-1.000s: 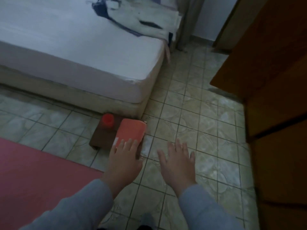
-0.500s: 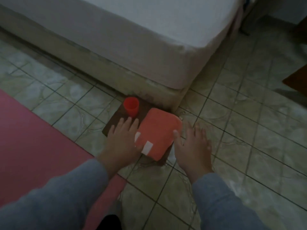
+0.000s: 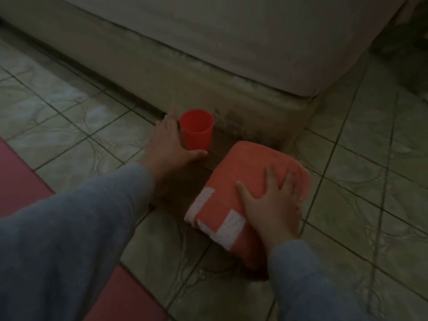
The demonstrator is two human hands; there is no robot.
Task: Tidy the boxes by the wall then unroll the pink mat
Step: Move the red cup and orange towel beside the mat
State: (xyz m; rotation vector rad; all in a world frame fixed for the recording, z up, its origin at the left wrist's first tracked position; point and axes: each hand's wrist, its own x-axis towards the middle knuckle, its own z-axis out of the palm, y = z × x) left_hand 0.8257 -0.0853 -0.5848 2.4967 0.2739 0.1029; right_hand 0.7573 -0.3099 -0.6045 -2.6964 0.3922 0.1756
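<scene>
A low dark brown box point(image 3: 183, 179) sits on the tiled floor against the corner of the bed base. On it stand a red plastic cup point(image 3: 196, 129) and an orange bundle with white patches point(image 3: 234, 179), which overhangs the box's right side. My left hand point(image 3: 170, 144) lies flat on the box beside the cup, fingers along the cup's left side and thumb spread in front of its base. My right hand point(image 3: 273, 205) presses on top of the orange bundle with fingers spread. The pink mat point(image 3: 18, 177) lies flat on the floor at the left.
The bed's mattress point(image 3: 254, 42) and its stained base point(image 3: 185, 77) close off the far side. Bare floor tiles point(image 3: 370, 158) stretch to the right of the box. My grey sleeves cover the lower part of the view.
The view has dropped closer to the box. My left hand slid forward to the cup's side. My right hand moved from beside the orange bundle onto its top.
</scene>
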